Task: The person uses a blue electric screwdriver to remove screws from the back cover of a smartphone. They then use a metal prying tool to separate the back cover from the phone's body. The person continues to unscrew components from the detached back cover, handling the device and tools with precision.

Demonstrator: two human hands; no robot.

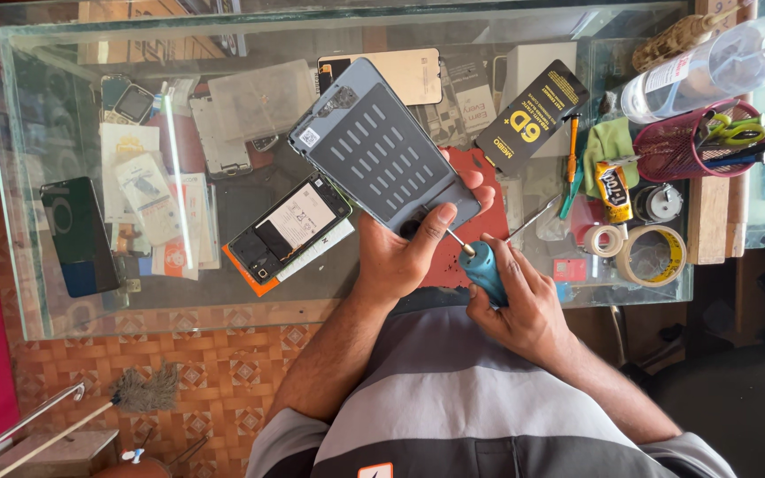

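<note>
Over the near edge of the glass table [223, 312], the right hand [524, 305] is closed round a blue-handled screwdriver [482, 267], its tip at the grey phone frame [382, 150]. Gripping that frame's near end, the left hand [405, 257] tilts it above the table's middle. Farther right stands a red mesh holder [683, 150].

Lower corner of the grey phone back panel [382, 155] hidden under the left hand [400, 257]. Screwdriver [482, 265] tip too small to tell, handle half wrapped in the right hand [524, 310]. Right of the panel, clear bottle [710, 66] cut off by the edge.
</note>
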